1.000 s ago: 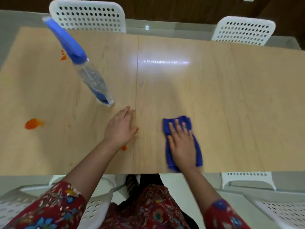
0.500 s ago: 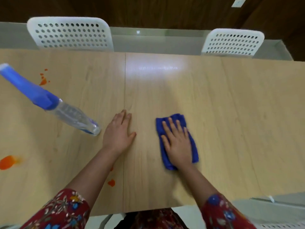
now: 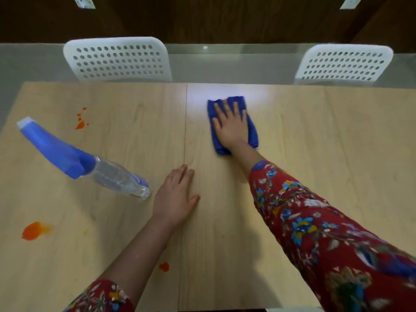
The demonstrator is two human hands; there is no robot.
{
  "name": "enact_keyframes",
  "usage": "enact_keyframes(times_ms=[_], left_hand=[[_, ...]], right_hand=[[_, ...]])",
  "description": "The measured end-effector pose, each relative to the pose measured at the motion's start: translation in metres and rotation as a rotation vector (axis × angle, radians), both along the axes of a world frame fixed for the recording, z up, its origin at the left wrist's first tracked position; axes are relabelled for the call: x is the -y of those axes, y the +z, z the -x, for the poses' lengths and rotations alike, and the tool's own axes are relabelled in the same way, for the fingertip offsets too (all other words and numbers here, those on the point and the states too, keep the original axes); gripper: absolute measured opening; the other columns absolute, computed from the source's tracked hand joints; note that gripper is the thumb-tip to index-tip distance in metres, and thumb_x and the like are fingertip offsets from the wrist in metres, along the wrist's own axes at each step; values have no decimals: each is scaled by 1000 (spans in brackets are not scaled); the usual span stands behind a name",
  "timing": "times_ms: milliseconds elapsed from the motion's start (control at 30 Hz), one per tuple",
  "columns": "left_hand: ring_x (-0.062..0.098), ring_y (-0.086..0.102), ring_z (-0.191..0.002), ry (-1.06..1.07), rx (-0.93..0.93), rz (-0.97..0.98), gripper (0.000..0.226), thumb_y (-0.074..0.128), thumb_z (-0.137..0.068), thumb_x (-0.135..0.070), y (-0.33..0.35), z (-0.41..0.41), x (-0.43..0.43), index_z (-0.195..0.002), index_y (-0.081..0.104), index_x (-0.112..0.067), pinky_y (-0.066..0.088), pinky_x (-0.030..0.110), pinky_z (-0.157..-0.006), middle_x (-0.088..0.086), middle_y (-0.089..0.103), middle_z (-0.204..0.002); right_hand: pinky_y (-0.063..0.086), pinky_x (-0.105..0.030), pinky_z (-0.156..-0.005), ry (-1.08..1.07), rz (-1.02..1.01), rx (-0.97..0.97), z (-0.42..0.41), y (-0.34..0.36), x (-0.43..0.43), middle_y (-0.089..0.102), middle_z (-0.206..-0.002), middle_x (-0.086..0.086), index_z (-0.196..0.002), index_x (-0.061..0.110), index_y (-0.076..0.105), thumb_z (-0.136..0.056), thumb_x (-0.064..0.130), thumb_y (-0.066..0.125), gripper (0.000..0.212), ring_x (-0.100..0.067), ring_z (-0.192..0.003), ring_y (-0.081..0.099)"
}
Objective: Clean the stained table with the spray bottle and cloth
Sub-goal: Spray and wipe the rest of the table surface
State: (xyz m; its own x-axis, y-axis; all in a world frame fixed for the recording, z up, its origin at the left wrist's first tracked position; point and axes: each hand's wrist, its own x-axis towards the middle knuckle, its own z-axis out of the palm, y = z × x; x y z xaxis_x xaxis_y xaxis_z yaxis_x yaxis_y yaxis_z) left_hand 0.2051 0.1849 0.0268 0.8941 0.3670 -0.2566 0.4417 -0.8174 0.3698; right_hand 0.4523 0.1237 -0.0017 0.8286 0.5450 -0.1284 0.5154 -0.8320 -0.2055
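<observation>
1 blue cloth (image 3: 252, 131), folded to a rectangle, lies on the wood surface (image 3: 326, 154) close to the far edge, just right of the centre seam. Its long axis runs near-to-far, tilted a little. The right hand (image 3: 229, 124) lies flat on top of it w/ fingers straight & spread, pointing at the far edge, palm pressing down; nothing is gripped.

1 spray bottle (image 3: 83, 161) sits left of the seam, approx. midway btwn near & far edges. Its clear base is on the surface and its blue trigger head points toward the far left corner, so the long axis looks diagonal in this view. It seems to stand on its base, but the wide lens makes that hard to tell.

The left hand (image 3: 175, 199) rests flat on the surface just right of the bottle's base, over the seam, fingers straight & close together, holding nothing. The 2 hands are well apart.

3 orange stains show on the left half:
- a splatter (image 3: 80, 124) toward the far edge
- a bigger blot (image 3: 33, 230) by the left edge
- a small spot (image 3: 164, 266) near the near edge, beside the left forearm

Both arms wear a red floral sleeve (image 3: 315, 233). 2 white perforated chairs (image 3: 117, 59) stand beyond the far edge.
</observation>
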Motion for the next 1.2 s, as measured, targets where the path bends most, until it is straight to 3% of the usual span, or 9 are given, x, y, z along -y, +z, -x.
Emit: enact_keyframes(times_ms=[133,267,400,500,633,767,867,1000,1200], left_hand=[[14,32,-141,101,154,87,59,61,-90,-33,-3,19,-1,-144,42,-21,31,32,-114,-6,36,-153],[8,36,-137,169,247,154,56,62,-91,-27,-4,46,2,-143,43,-24,34,31,-112,-10,40,-149],[2,41,-130,247,343,181,49,62,-91,-21,6,61,1,-138,48,-25,35,24,-107,-13,48,-140],[3,48,-123,317,410,199,41,61,-92,-18,12,77,0,-131,55,-25,36,19,-102,-12,56,-130],[3,54,-115,343,474,179,31,59,-92,-19,16,101,-6,-123,61,-22,42,19,-98,-9,63,-120],[5,60,-100,444,594,153,26,51,-92,-31,24,118,-13,-110,65,-19,48,25,-86,-8,67,-104],[11,59,-93,545,734,144,21,51,-92,-31,32,120,-19,-102,61,-15,51,33,-80,-6,61,-97],[13,54,-101,657,970,114,25,57,-89,-23,54,107,-31,-110,54,-10,49,39,-83,-4,52,-108],[12,43,-129,726,1076,211,73,65,-85,-35,95,63,-51,-145,32,-8,37,26,-104,2,37,-142]], right_hand=[[3,-44,-120,444,-43,8,102,-4,47,14,-161,9,-152,36,19,-100,47,26,53,-21,-149,6],[9,-47,-119,255,-7,22,105,-12,123,13,-160,12,-151,41,18,-97,54,21,55,-17,-149,7],[2,-48,-120,-27,30,37,76,-8,67,9,-162,8,-152,38,13,-97,52,14,56,-24,-150,2],[1,-49,-119,161,13,20,110,-9,24,9,-162,6,-152,36,15,-99,49,20,55,-26,-149,1],[0,-46,-120,529,-7,18,174,-11,57,7,-162,11,-152,39,16,-100,50,23,54,-20,-150,-1],[3,-42,-119,368,-5,63,157,-12,108,13,-160,11,-151,41,18,-98,53,24,55,-19,-149,8],[-1,-42,-119,165,8,44,141,-7,96,12,-161,7,-152,36,21,-96,49,21,57,-18,-149,3],[4,-36,-121,221,-159,11,156,10,31,23,-159,-2,-148,18,35,-86,18,45,63,-21,-149,11],[12,-37,-121,255,-276,-118,142,8,-60,27,-157,-1,-151,17,27,-96,24,40,57,-17,-147,15]])
